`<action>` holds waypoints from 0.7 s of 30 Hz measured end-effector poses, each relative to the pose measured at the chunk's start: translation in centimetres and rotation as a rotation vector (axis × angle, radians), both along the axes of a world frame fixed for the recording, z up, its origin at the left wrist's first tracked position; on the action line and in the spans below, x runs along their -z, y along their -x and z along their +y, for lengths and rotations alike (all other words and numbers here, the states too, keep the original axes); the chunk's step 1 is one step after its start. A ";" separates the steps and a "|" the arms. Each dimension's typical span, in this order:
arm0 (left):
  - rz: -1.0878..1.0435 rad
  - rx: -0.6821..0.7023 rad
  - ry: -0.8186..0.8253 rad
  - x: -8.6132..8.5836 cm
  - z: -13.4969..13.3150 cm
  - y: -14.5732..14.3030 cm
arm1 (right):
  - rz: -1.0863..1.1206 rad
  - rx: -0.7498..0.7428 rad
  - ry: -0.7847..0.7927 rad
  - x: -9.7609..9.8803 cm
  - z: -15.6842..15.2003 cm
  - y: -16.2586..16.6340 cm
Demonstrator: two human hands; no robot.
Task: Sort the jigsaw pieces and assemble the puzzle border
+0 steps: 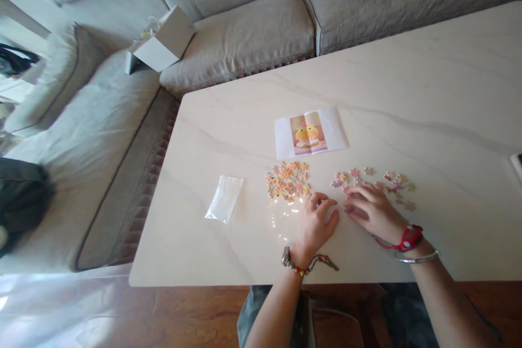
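My left hand (pixel 317 223) rests just below and right of a heap of small jigsaw puzzle pieces (pixel 289 180), mostly orange, yellow and pink. Its fingers are loosely bent, with a gap between thumb and forefinger, and I see nothing held there. Over the lower edge of a second, looser group of puzzle pieces (pixel 354 173), my right hand (pixel 377 211) reaches with fingers apart. That hand hides some of the pieces under it. Behind both groups lies a creased white sheet (pixel 336 129) with a picture of a yellow cartoon figure printed on it.
A clear plastic bag (pixel 224 199) lies flat on the pale marbled table (pixel 196 255), left of the heap. Grey sofas (pixel 253 27) border the table's back and left sides. A white box (pixel 165 38) sits on the sofa. A dark-edged object (pixel 517 163) is at the right edge.
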State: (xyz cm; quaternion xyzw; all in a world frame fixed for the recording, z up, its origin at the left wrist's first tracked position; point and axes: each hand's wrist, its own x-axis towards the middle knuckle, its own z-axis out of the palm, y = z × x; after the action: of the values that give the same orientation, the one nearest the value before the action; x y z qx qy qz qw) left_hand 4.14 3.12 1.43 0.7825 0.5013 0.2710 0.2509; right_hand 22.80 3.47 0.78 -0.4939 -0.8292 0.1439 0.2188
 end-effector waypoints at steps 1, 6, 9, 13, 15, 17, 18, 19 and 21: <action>0.022 0.031 -0.003 0.1 0.0 0.1 | -0.007 -0.006 0.002 0.1 -0.1 0.0; 0.139 0.080 -0.060 0.2 0.1 0.8 | 0.014 0.011 0.010 0.2 0.0 -0.9; 0.179 0.095 -0.083 0.2 0.3 1.6 | 0.035 0.040 0.001 0.1 -0.1 -2.1; 0.204 0.106 -0.084 0.4 0.3 2.1 | 0.016 0.040 -0.012 -0.3 -0.7 -2.6; 0.204 0.116 -0.077 0.4 0.2 2.0 | 0.000 0.019 -0.018 -0.5 -0.9 -2.1; 0.199 0.131 -0.071 0.3 0.1 1.7 | -0.008 0.004 -0.024 -0.5 -1.0 -1.5; 0.195 0.138 -0.071 0.3 0.1 1.6 | -0.012 0.000 -0.026 -0.5 -1.1 -1.2; 0.189 0.144 -0.071 0.2 0.2 1.5 | -0.015 -0.005 -0.027 -0.4 -1.1 -0.9; 0.182 0.154 -0.076 0.2 0.2 1.5 | -0.018 -0.016 -0.035 -0.1 -1.0 -0.2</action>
State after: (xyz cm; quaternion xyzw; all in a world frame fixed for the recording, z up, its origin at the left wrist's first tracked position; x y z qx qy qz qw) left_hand 2.65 3.35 1.22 0.8489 0.4499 0.1978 0.1946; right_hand 22.97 2.43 0.92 -0.4845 -0.8374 0.1266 0.2190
